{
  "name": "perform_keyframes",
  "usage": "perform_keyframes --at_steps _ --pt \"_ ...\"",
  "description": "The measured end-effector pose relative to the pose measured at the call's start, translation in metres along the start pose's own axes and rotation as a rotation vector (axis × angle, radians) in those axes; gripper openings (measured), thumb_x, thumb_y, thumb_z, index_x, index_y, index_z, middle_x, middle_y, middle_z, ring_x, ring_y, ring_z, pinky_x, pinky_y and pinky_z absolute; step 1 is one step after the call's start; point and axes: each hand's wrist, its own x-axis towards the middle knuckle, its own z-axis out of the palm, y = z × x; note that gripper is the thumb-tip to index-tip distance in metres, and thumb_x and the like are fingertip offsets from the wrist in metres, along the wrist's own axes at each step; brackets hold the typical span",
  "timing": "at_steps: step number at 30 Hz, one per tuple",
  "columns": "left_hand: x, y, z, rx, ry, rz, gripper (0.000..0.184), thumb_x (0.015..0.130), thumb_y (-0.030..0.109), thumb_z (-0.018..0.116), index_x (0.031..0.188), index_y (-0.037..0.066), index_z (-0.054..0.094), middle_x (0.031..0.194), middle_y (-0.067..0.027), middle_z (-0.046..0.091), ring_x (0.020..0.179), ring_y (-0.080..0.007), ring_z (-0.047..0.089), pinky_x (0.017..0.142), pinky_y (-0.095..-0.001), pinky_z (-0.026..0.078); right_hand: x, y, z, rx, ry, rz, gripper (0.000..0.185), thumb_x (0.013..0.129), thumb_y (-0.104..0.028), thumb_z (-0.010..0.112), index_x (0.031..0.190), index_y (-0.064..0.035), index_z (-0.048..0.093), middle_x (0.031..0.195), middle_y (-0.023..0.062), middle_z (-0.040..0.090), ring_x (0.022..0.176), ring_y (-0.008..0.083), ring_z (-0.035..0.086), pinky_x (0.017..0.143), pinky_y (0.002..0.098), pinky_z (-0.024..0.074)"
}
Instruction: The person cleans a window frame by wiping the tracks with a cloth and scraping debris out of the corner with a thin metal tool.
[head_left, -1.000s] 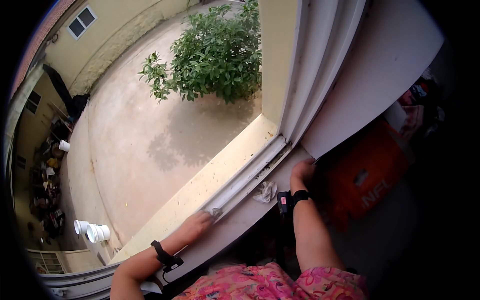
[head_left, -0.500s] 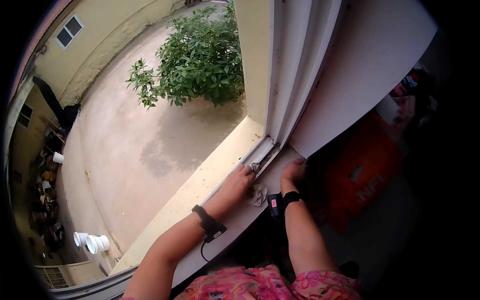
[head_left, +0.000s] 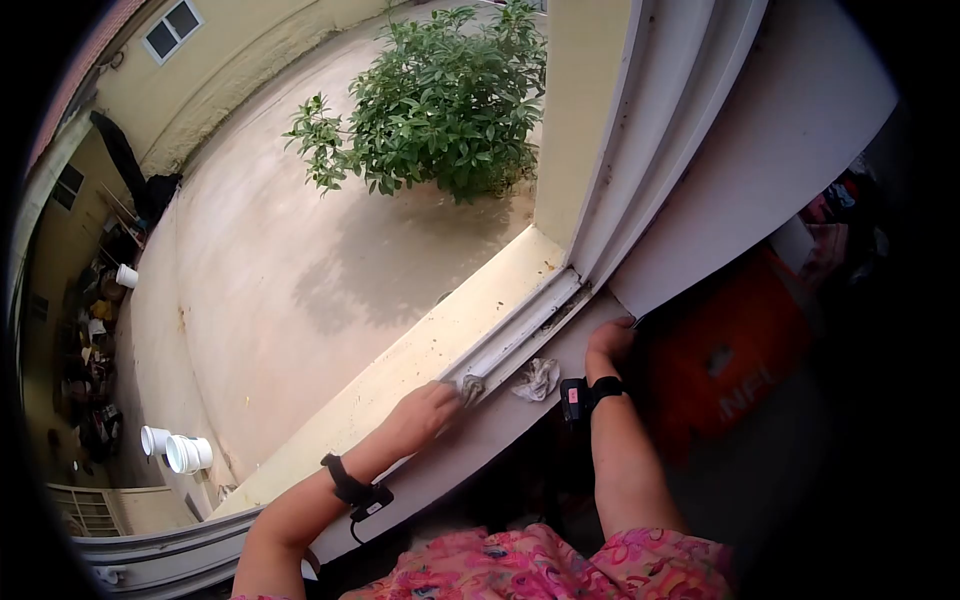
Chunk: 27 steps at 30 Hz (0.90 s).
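Observation:
My left hand [head_left: 425, 412] is closed on a small grey, crumpled wad [head_left: 470, 388] and presses it into the white window track [head_left: 505, 345]. Dark dirt lies in the track's far end, near the corner of the frame. A second crumpled whitish tissue [head_left: 537, 380] rests on the inner sill [head_left: 500, 425], between my two hands. My right hand [head_left: 610, 340] is at the inner edge of the sill, beside the wall corner; its fingertips are partly hidden at the edge. Both wrists wear black straps with small devices.
The upright window frame [head_left: 660, 130] and white inner wall [head_left: 760, 150] rise at the right. An orange bag [head_left: 730, 350] lies below. Outside are a green bush [head_left: 440, 105], white buckets [head_left: 188, 454] and a yellow outer ledge [head_left: 400, 375].
My left hand moved up the track toward the corner, then back down and left along it with the grey wad. My right hand stays at the sill edge. The view has shifted slightly.

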Motion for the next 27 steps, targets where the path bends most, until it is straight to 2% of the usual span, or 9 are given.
perform_keyframes --at_steps 1,4,9,15,19,22,27 --pt "-0.022 0.001 0.0 0.067 -0.097 -0.017 0.018 0.069 0.004 0.054 0.086 0.004 0.057 0.089 -0.0084 0.052 0.081 -0.0247 0.051 0.069 -0.0314 0.045 0.0 -0.001 -0.001 -0.007 -0.012 -0.012 0.053 0.087 -0.038 0.03 0.088 0.0074 0.057 0.087 0.0302 0.057 0.084 0.0429 0.056 0.077 0.0466 0.0445" --pt "-0.083 0.01 -0.007 0.151 -0.138 -0.13 0.017 0.071 0.005 0.051 0.087 0.004 0.057 0.09 -0.0088 0.052 0.082 -0.0241 0.052 0.069 -0.0308 0.045 -0.004 -0.004 -0.004 0.03 -0.007 0.009 0.054 0.087 -0.036 0.028 0.089 0.0091 0.057 0.089 0.0309 0.057 0.086 0.0423 0.056 0.078 0.0456 0.0445" --pt "-0.184 0.028 -0.025 0.155 -0.022 -0.33 0.02 0.066 0.003 0.052 0.086 0.002 0.056 0.087 -0.0092 0.052 0.077 -0.0246 0.051 0.067 -0.0315 0.044 0.002 0.0 -0.002 -0.001 -0.086 -0.007 0.055 0.087 -0.039 0.029 0.098 0.0092 0.053 0.091 0.0304 0.056 0.087 0.0428 0.055 0.078 0.0454 0.045" --pt "-0.278 0.044 -0.032 0.243 0.035 -0.628 0.019 0.065 0.001 0.053 0.084 0.002 0.056 0.082 -0.0089 0.054 0.076 -0.0256 0.053 0.064 -0.033 0.045 0.009 0.005 0.005 0.062 -0.121 0.029 0.059 0.087 -0.04 0.024 0.102 0.0101 0.052 0.101 0.0301 0.054 0.096 0.0417 0.052 0.087 0.043 0.0403" --pt "-0.316 0.055 -0.028 0.297 0.115 -0.785 0.016 0.066 0.001 0.054 0.082 0.002 0.055 0.08 -0.0104 0.053 0.075 -0.0276 0.053 0.063 -0.0339 0.044 0.008 0.004 0.007 0.119 -0.127 0.054 0.056 0.086 -0.035 0.026 0.1 0.012 0.053 0.1 0.0305 0.054 0.096 0.0404 0.053 0.085 0.0427 0.0422" --pt "-0.319 0.059 -0.018 0.343 0.319 -0.856 0.011 0.069 0.0 0.053 0.08 0.001 0.054 0.075 -0.0122 0.053 0.071 -0.0296 0.053 0.061 -0.0351 0.043 0.011 0.005 0.008 0.078 -0.109 0.038 0.056 0.086 -0.035 0.026 0.097 0.0118 0.055 0.099 0.0309 0.054 0.095 0.0407 0.053 0.084 0.0425 0.0433" --pt "-0.302 0.056 -0.013 0.293 0.305 -0.89 0.011 0.068 -0.002 0.051 0.078 0.0 0.055 0.077 -0.0129 0.053 0.073 -0.0293 0.054 0.062 -0.0351 0.044 0.019 0.011 0.015 -0.004 -0.116 0.005 0.056 0.086 -0.035 0.027 0.091 0.0123 0.057 0.096 0.0308 0.055 0.093 0.0409 0.054 0.083 0.0435 0.0439"
